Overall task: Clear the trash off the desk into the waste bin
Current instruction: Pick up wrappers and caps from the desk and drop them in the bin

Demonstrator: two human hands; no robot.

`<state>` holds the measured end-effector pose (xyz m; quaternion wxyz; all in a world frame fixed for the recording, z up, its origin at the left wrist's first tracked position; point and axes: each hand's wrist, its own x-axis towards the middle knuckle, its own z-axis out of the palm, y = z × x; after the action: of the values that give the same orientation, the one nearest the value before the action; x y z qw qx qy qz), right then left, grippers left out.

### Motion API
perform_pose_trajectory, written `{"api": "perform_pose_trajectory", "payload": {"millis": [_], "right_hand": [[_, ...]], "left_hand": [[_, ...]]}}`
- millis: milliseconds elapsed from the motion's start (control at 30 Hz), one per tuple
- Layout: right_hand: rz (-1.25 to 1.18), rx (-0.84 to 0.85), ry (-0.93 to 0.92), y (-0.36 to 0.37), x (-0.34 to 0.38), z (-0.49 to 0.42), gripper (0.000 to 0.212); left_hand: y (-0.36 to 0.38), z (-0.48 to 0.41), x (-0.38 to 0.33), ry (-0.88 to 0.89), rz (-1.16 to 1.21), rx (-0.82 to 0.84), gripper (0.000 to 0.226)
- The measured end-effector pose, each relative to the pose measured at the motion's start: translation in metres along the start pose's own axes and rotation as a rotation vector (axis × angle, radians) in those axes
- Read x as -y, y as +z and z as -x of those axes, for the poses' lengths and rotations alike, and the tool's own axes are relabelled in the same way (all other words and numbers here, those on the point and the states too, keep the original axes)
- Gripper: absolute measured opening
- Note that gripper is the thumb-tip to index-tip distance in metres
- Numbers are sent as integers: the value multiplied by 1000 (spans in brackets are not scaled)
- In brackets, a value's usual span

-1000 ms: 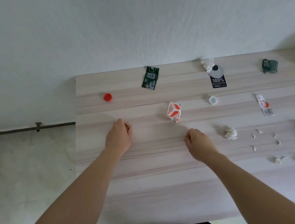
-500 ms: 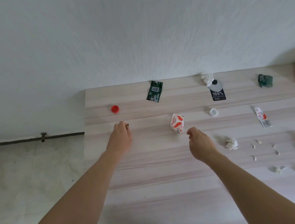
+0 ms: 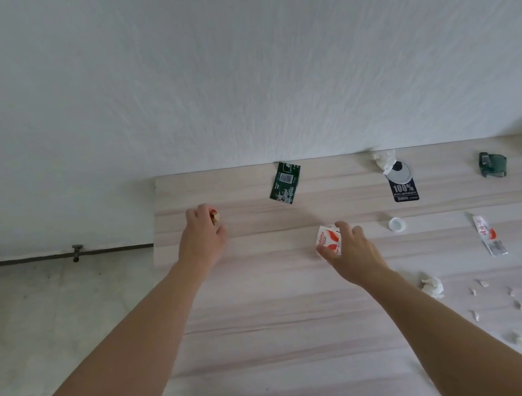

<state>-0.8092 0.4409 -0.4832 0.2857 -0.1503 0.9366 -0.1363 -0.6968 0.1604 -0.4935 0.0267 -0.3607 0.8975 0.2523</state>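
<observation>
- One view only, from a camera worn on the person's head; no second view shares the scene.
- It looks forward and down over the desk, which fills the lower centre and lower right of the frame.
- The white wall takes the whole upper half, so the camera faces the desk's far edge squarely.
- A strip of floor shows at lower left, past the desk's left end.
- Both forearms enter from the bottom corners; the left hand and right hand sit mid-frame, at arm's reach.
- The wide-angle lens stretches things near the right edge.
</observation>
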Motion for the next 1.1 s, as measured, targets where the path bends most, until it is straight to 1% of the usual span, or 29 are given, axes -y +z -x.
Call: {"api": "perform_pose_trajectory", "payload": {"millis": [167, 233, 400, 533, 633, 800, 1000, 1100], "right_hand": [[87, 6, -38, 10, 1, -16, 67], [99, 12, -47, 12, 2, -20, 65], [114, 6, -97, 15, 1, -24, 47], [113, 24, -113, 15, 1, -24, 31], [111, 32, -126, 15, 4, -21, 23], [79, 15, -126, 6, 13, -5, 17], [31, -63, -161, -15, 26, 31, 15], [39, -125, -183, -27, 31, 57, 15]], "left_hand": [[6, -26, 7, -16, -88, 4, 45], [8, -33, 9, -5, -96, 19, 44], [15, -41, 11, 65, -94, 45, 32], [15, -38, 8, 32, -54, 47, 32], [12, -26, 4, 39, -34, 64, 30], [2, 6, -9, 94, -21, 56, 22], [-23, 54, -31, 171, 8, 34, 11], [-37, 80, -40, 205, 45, 16, 13]]}}
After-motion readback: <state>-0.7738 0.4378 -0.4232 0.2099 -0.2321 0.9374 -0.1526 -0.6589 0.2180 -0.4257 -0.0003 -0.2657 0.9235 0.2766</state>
